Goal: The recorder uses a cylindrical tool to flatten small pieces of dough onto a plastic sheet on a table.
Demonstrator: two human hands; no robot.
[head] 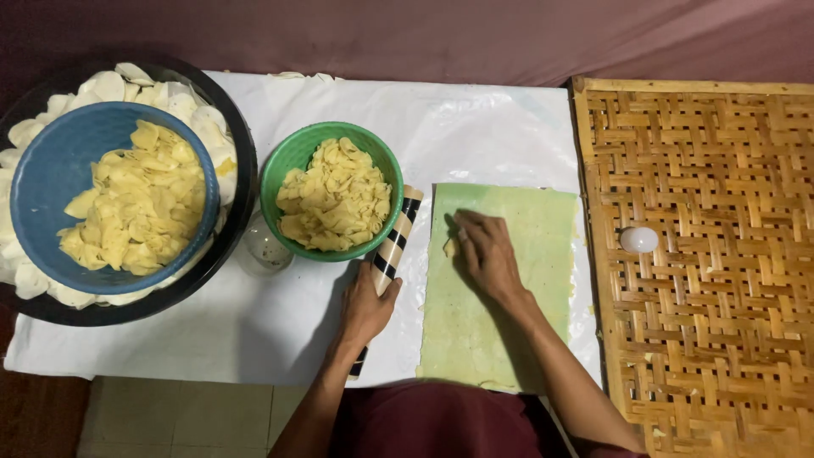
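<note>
Nearest, at the bottom edge: the person's dark red lap, both forearms reaching out over a white sheet (pixel 254 331) spread on the floor. Left hand (pixel 366 307): fingers clenched around a rolling pin (pixel 388 254) with black and pale bands, which lies slanted, its far end touching the green bowl. Right hand (pixel 485 253): fingers released and flat, palm down on a pale green mat (pixel 543 254), fingertips touching a small yellow slice (pixel 448 248) lying on the mat's left part. Right of the mat: a large woven bamboo tray (pixel 721 339), with a small white egg-shaped object (pixel 638 240) resting on it. Farther left: a green bowl (pixel 292 157) filled with thin yellow slices (pixel 337 197); a small clear glass (pixel 264 248) just beside its near left. Far left: a blue bowl (pixel 51 178) of yellow slices, set inside a wide black basin (pixel 237 144) ringed with white slices (pixel 110 85). Beyond: a dull red backdrop.
</note>
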